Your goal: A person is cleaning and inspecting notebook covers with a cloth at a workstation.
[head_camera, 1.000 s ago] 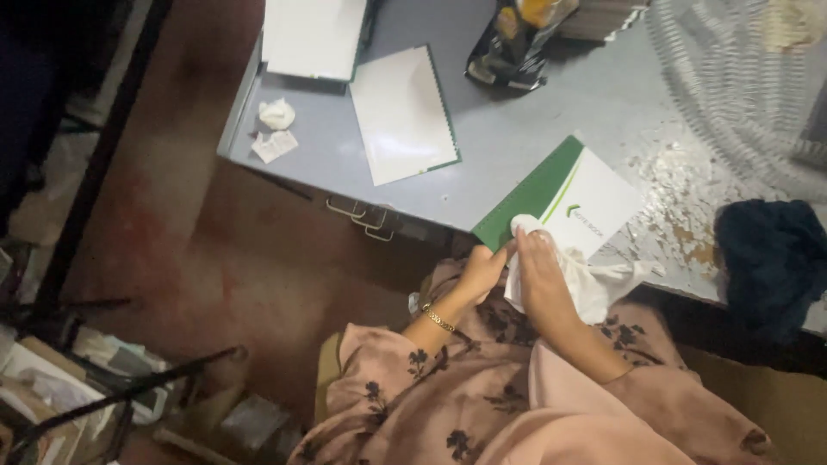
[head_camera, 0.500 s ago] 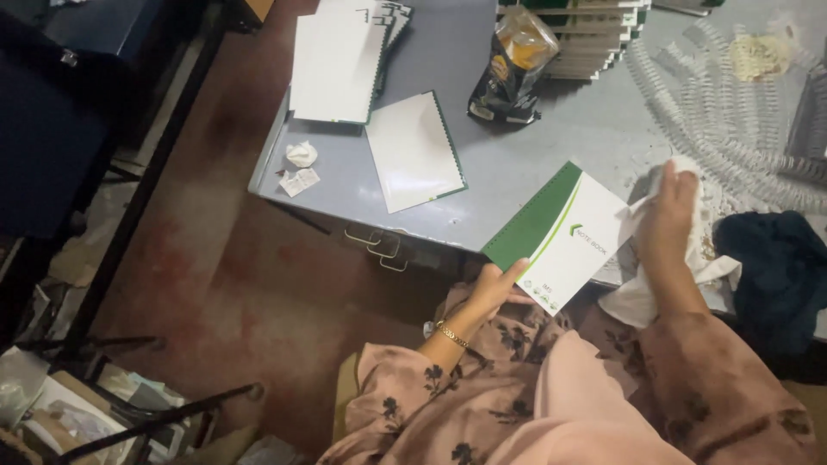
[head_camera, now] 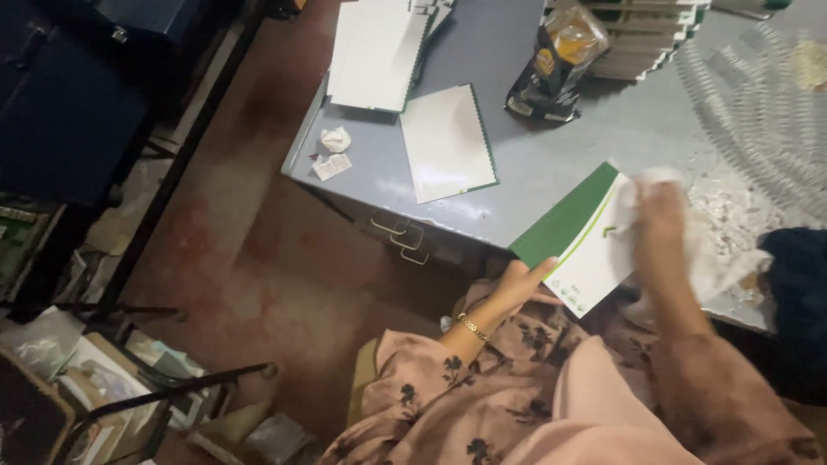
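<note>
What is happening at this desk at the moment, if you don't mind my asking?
A seated person holds a green-and-white booklet by its lower edge with the left hand. The right hand presses a white cloth onto its cover. The booklet juts over the edge of a grey metal desk, near loose white sheets.

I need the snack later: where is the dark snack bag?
Head view, upper right: the dark snack bag lies on the grey desk, beside the stacked booklets.

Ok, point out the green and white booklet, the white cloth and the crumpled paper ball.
green and white booklet [head_camera: 579, 250], head view, on its white cover.
white cloth [head_camera: 722, 258], head view, on the loose part beside the right hand.
crumpled paper ball [head_camera: 335, 139], head view, on its middle.
</note>
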